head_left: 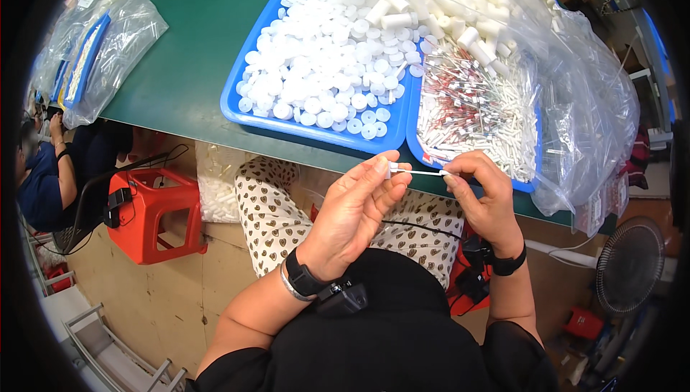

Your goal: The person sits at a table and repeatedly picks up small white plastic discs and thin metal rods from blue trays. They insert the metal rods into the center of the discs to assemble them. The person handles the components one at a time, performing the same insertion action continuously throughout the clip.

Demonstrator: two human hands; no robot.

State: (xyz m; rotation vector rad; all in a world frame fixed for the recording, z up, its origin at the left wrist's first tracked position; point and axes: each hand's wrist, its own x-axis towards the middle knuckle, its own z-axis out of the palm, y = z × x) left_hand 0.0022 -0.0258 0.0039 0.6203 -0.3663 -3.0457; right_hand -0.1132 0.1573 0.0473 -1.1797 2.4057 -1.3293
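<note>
In front of my lap, over the table's near edge, a thin white stick [420, 172] spans the gap between my two hands. My left hand [351, 208], palm turned up, pinches a small white piece at the stick's left end. The thumb and forefinger of my right hand [483, 192] close on the stick's right end. Fingertips hide the exact shape of both ends. Just beyond my hands, a blue tray [237, 120] holds a heap of translucent white discs [316, 61]. Beside it on the right, a second blue tray [411, 137] holds many thin white and red-tinted sticks [471, 97].
White foam-like cylinders [474, 41] spill from a clear plastic bag [582, 97] over the right tray. The table [172, 90] is green. A red stool [154, 212] and a seated person [49, 169] are at left. A round fan [630, 266] stands at right.
</note>
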